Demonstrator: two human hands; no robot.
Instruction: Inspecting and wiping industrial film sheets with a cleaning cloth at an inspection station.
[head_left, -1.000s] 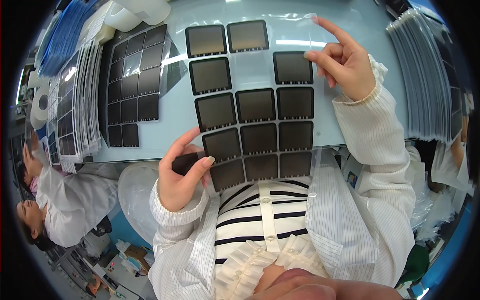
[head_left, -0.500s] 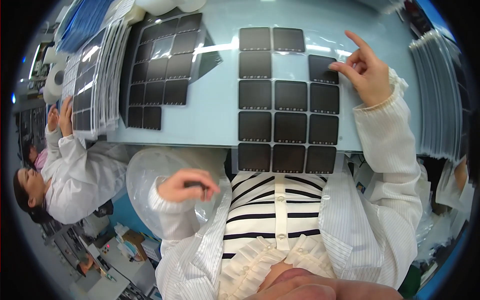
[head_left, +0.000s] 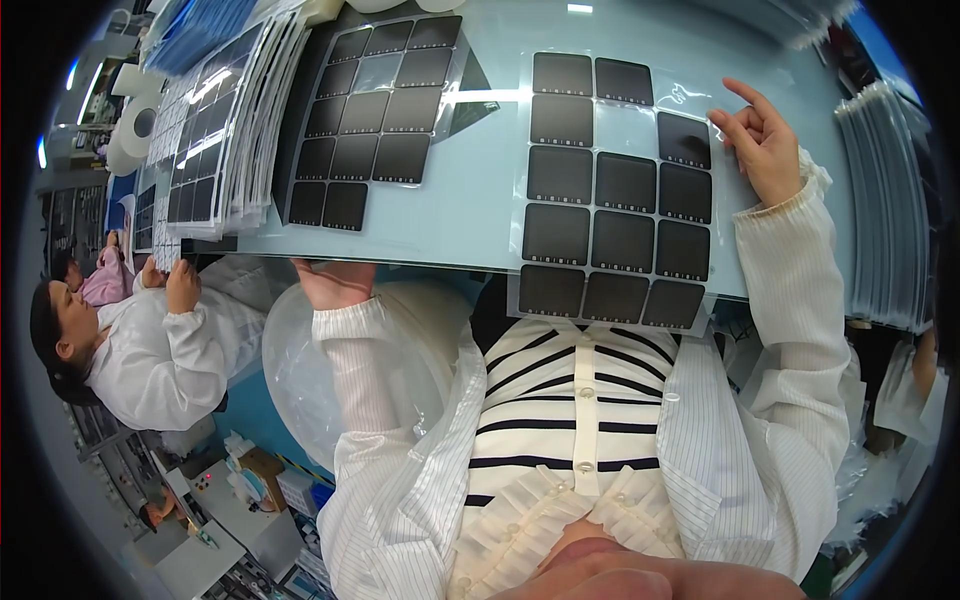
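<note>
A clear film sheet [head_left: 624,122] with rows of dark square pieces [head_left: 558,174] lies before me on the table, its near end overhanging the front edge. One spot in its middle column and its far right corner show no dark square. Beside the sheet's right edge is my right hand [head_left: 765,155], thumb and forefinger apart, the other fingers curled, nothing visible between them. My left hand [head_left: 338,286] reaches in at the table's front edge, left of the sheet; its fingers are hidden under the tabletop, so whether it holds anything cannot be seen.
Left on the table [head_left: 440,225] lies a similar sheet of dark squares [head_left: 360,110] over a dark panel. Beyond it stands a stack of sheets [head_left: 225,130]. Another stack of clear sheets [head_left: 880,210] is at the right. A co-worker [head_left: 150,350] sits at the left.
My left hand has moved forward from beside my body to the table's front edge; a small dark thing showed at its fingers before. My right hand stays by the sheet. The whole view has shifted.
</note>
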